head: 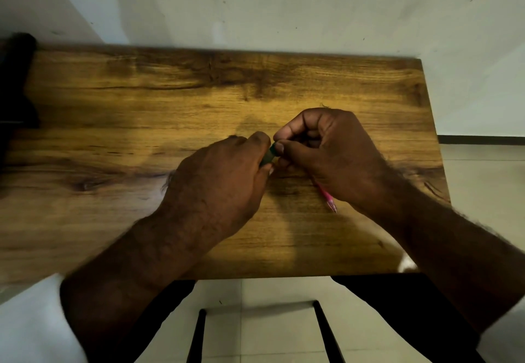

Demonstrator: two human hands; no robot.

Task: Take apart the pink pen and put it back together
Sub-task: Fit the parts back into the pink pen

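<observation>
Fingers of your left hand pinch the dark green piece; your right hand curls round the pink pen.

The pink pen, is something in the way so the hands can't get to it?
Nothing visible is in the way. Both hands are on the pink pen: the left hand pinches its dark end piece, and the right hand is curled round the barrel above the wooden table.

Table bare across left half and far side, wall along far edge, dark object at left end
</observation>
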